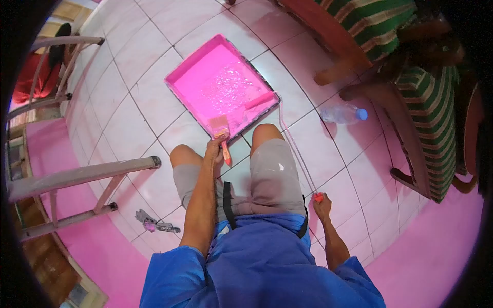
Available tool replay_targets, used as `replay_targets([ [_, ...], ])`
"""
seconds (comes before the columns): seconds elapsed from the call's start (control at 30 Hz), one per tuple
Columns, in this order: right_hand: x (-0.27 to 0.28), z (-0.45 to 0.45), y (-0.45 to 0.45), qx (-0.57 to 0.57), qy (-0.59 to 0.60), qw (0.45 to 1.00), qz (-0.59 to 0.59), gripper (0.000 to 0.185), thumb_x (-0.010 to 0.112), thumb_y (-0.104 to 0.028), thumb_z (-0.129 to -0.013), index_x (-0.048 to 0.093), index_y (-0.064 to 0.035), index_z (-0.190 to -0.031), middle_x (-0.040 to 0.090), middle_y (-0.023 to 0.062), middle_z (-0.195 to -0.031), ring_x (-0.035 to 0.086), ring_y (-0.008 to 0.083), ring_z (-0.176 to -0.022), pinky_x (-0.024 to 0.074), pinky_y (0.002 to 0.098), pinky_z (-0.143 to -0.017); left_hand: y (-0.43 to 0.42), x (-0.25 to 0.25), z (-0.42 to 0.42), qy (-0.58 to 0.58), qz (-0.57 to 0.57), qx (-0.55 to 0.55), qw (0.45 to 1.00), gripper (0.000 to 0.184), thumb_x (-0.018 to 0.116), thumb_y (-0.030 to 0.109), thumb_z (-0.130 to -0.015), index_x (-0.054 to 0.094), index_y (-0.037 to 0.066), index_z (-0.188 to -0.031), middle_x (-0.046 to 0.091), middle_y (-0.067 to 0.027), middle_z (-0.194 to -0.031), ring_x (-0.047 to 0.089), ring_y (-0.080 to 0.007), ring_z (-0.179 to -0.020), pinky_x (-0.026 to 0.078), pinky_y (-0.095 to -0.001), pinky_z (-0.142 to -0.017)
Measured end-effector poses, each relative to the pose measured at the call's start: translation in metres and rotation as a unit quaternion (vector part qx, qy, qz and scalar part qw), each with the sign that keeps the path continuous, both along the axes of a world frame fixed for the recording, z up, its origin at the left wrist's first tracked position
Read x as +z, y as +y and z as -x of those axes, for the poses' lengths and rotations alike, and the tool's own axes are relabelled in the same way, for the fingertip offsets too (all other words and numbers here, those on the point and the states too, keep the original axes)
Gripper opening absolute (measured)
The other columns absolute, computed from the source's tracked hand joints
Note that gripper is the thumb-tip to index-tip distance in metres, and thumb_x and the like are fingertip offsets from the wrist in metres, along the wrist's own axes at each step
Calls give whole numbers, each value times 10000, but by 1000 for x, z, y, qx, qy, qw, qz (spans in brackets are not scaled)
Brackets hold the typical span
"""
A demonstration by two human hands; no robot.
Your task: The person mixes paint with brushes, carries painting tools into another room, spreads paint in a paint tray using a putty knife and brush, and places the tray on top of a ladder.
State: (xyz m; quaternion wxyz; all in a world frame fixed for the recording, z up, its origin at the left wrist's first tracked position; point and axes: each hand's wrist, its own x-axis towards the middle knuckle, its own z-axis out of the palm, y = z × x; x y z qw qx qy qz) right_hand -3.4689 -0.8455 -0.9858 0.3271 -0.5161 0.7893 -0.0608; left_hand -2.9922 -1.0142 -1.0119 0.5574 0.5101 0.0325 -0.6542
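My left hand [214, 149] is closed around a flat paintbrush [224, 143] near the tray's front edge. Its bristles point into the pink paint. In the square paint tray [177, 92], wet paint coats the floor of the tray. A small paint roller [259, 101] rests inside the tray at the right corner, coated pink. From it a thin rod [298, 149] runs back to a red handle [318, 196], which my right hand [322, 206] grips beside my right thigh.
A plastic bottle with a blue cap [343, 114] lies on the tiled floor [154, 92]. Chairs with green striped cushions [426, 118] stand at the right. A ladder-like metal frame [87, 174] is at the left, near a paint-stained grey object [154, 223].
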Motion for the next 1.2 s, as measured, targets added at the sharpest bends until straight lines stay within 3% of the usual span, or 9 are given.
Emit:
replay_targets([
  [0.23,49,-8,-2,-12,34,998,-54,173,631,-150,-682,575,-24,-787,637,168,-693,646,345,-685,508,398,-623,-3,17,2,-9,23,-3,1000,259,663,4,-781,585,27,-1027,622,-30,-929,595,-135,-876,467,-260,-810],
  [0.37,79,-26,-10,-40,-64,997,9,131,631,-105,-680,557,-6,-723,636,139,-684,627,223,-634,496,329,-609,-7,26,-7,10,69,-25,997,260,672,19,-778,593,43,-1025,615,-11,-913,584,-116,-859,453,-244,-784],
  [0.4,79,-25,-14,-28,-17,999,-41,98,648,-62,-696,572,-7,-724,652,107,-735,624,191,-663,501,305,-632,-7,25,-10,-3,72,-37,997,253,675,20,-776,601,45,-1017,616,-8,-906,582,-112,-851,452,-242,-777],
  [0.6,79,-47,-27,-44,-82,994,58,137,666,-73,-749,570,24,-737,634,137,-689,602,183,-622,487,324,-589,-15,44,-14,26,79,-24,996,236,677,18,-777,611,33,-1004,627,-15,-917,595,-126,-849,471,-255,-771],
  [0.7,92,-59,-39,-29,-55,997,35,167,673,-91,-762,564,31,-731,619,156,-666,602,185,-626,479,330,-582,-13,37,-19,43,69,-23,996,230,668,12,-785,608,11,-1008,628,-26,-928,598,-132,-860,473,-259,-789],
  [0.8,92,-61,-44,-23,-64,996,61,170,684,-88,-754,563,30,-728,620,151,-675,601,188,-638,481,333,-599,-13,34,-19,26,87,-23,996,223,621,30,-824,596,-3,-1043,632,-62,-954,603,-149,-917,478,-262,-867],
  [1.03,96,-68,-50,-45,-91,993,66,148,682,-78,-739,569,17,-730,618,120,-677,583,185,-637,480,354,-618,-14,45,-27,85,87,-26,992,188,619,102,-851,589,5,-1010,629,-34,-876,621,-105,-784,537,-232,-667],
  [1.1,101,-71,-55,-53,-87,994,45,140,686,-79,-732,574,6,-732,619,103,-682,574,180,-638,476,345,-619,-15,50,-33,134,123,-65,981,189,619,80,-849,585,-3,-1016,628,-39,-888,620,-114,-818,530,-238,-719],
  [1.2,101,-72,-58,-53,-83,995,27,137,690,-78,-725,577,0,-733,611,95,-672,567,177,-633,473,334,-613,-13,55,-28,89,105,-29,990,187,651,31,-805,611,13,-987,628,-27,-914,593,-118,-874,461,-238,-822],
])
